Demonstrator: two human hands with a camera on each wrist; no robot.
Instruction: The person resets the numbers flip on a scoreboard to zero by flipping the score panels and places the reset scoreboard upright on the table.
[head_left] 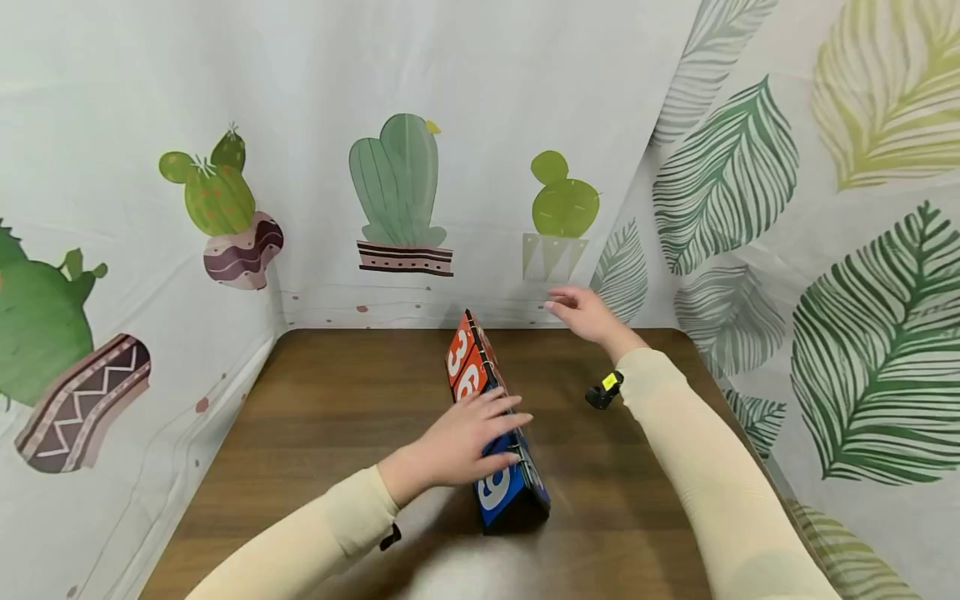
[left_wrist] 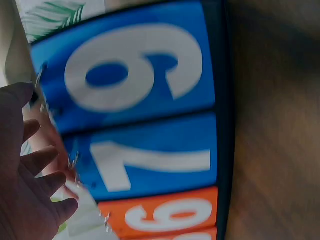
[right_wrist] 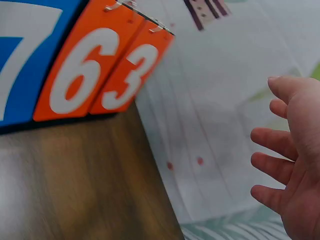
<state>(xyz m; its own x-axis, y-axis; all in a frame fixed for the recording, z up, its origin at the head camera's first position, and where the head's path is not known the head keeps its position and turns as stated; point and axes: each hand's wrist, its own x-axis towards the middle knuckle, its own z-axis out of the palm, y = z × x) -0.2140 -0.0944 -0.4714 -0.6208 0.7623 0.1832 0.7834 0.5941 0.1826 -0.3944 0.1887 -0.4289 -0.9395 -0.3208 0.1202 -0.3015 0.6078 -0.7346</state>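
Observation:
A tent-shaped flip scoreboard point(head_left: 495, 492) stands lengthwise on the wooden table, its ring-bound cards hanging from the top ridge. Orange cards point(right_wrist: 80, 75) showing 6 and 3 are at the far end, blue cards point(left_wrist: 150, 65) at the near end. My left hand point(head_left: 468, 437) spreads over the ridge near the middle, fingers extended and apart, hiding part of the blue cards. In the left wrist view, its fingertips point(left_wrist: 65, 210) lie beside the metal rings. My right hand point(head_left: 588, 317) is raised to the right of the scoreboard's far end, holding nothing, fingers loosely bent.
The brown table point(head_left: 360, 383) extends on both sides of the scoreboard. Behind it hangs a white curtain point(head_left: 315, 75) printed with cacti, and a leaf-patterned curtain point(head_left: 862, 275) is on the right. A small black wrist camera point(head_left: 602, 392) sits beneath the right sleeve.

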